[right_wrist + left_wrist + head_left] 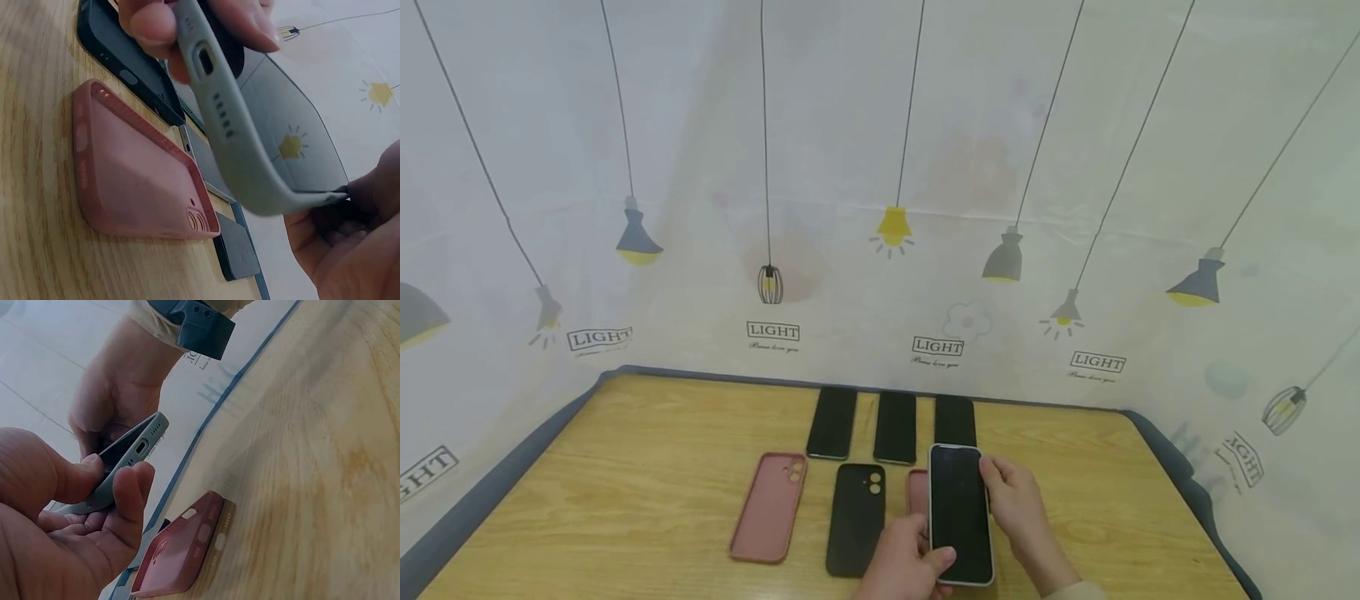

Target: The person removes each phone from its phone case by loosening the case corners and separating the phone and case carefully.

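Observation:
Both hands hold a phone (961,510) with a dark screen, set in a pale grey-green case (237,147), above the near part of the table. The left hand (898,557) grips its lower left end, thumb over the front edge and fingers beneath. At the upper right edge, the right hand (1021,504) pinches the phone and case, with its thumb along the side. A port cutout and small holes show in the case's bottom edge in both wrist views. Whether the phone sits fully in the case all round, I cannot tell. Under the held phone lies a pink case (140,169), partly hidden in the head view.
Another pink case (767,508) and a black case (856,521) lie left of the hands on the wooden table (625,483). Three dark phones, including the left one (832,422) and middle one (895,427), lie along the back edge. A lamp-printed curtain (835,167) rises behind.

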A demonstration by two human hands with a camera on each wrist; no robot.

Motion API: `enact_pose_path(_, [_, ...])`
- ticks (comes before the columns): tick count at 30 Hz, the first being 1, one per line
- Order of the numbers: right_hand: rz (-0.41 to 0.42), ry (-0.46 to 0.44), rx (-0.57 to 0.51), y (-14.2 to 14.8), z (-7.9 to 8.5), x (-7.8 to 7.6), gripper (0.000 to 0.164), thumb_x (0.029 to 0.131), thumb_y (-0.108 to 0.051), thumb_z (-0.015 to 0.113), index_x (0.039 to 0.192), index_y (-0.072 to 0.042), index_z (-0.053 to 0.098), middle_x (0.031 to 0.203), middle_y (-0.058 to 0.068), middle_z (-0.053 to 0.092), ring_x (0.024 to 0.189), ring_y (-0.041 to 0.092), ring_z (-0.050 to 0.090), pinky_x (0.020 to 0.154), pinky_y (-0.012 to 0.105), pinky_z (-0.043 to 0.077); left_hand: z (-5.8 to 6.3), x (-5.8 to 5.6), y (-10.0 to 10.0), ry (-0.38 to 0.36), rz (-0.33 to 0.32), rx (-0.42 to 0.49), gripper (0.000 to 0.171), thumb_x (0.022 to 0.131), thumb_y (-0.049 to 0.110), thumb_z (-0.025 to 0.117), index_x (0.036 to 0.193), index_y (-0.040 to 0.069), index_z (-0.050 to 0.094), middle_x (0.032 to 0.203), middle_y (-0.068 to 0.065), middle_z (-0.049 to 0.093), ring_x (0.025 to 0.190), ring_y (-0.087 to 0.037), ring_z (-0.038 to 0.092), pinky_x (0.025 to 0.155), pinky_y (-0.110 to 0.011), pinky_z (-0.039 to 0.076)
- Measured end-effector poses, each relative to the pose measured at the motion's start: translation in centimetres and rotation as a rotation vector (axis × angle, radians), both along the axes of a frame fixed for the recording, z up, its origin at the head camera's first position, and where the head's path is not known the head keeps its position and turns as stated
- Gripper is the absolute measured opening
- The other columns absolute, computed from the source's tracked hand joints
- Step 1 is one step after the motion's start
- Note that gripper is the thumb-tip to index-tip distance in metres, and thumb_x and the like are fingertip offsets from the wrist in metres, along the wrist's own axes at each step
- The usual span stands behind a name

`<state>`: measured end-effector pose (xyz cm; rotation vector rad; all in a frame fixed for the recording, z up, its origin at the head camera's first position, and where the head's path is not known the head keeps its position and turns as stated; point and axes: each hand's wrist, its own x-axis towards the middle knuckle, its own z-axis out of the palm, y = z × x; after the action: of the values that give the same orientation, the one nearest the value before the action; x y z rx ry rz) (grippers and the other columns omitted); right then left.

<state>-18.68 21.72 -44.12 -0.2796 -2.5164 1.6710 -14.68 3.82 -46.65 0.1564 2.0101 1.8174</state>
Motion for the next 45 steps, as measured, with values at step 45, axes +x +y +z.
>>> enact_pose_path(45, [0.181, -0.196, -0.511, 1.0, -0.9, 0.5, 0.046, 0.114, -0.03, 0.036, 0.118, 0.001, 0.069, 0.094, 0.001, 0.072, 0.085, 0.012, 0.068, 0.077, 0.029, 0.059, 0.1, -0.3, -0.8, 0.05, 0.046, 0.006, 0.007, 0.099, 0.004, 0.065, 0.105, 0.002, 0.065, 0.078, -0.005, 0.067, 0.06, -0.017, 0.064, 0.056, -0.032, 0.054])
